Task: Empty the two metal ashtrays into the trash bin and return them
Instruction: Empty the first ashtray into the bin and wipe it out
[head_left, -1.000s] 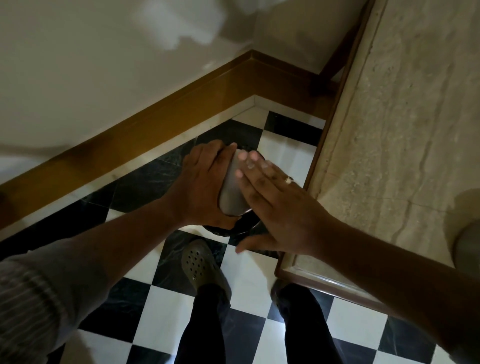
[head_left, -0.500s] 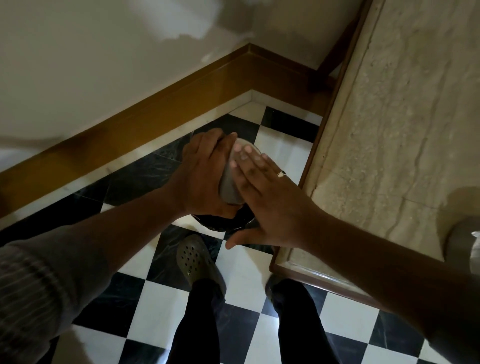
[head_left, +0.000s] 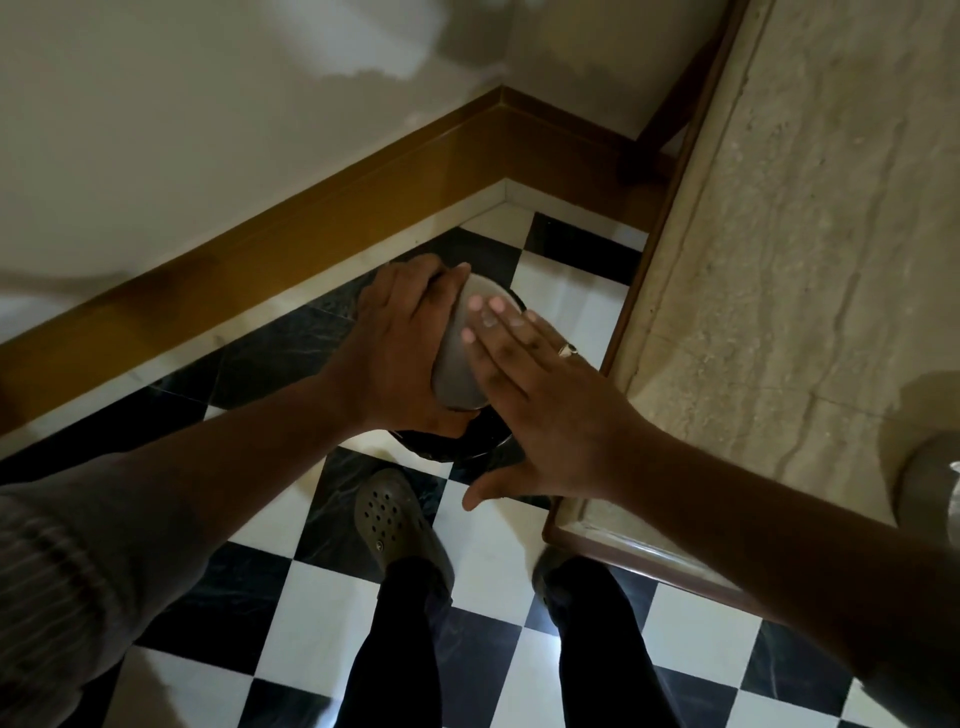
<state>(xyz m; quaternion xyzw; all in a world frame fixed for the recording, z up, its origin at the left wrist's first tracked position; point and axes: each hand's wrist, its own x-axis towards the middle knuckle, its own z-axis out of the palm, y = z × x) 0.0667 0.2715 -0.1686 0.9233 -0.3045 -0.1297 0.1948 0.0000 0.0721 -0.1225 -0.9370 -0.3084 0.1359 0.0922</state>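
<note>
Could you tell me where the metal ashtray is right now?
In the head view's centre, the ashtray is tipped over the black trash bin, gripped by the left hand, the right hand flat against it.

No words, numbers, labels or signs can be read anywhere here. Nothing in view has any writing on it that shows.
</note>
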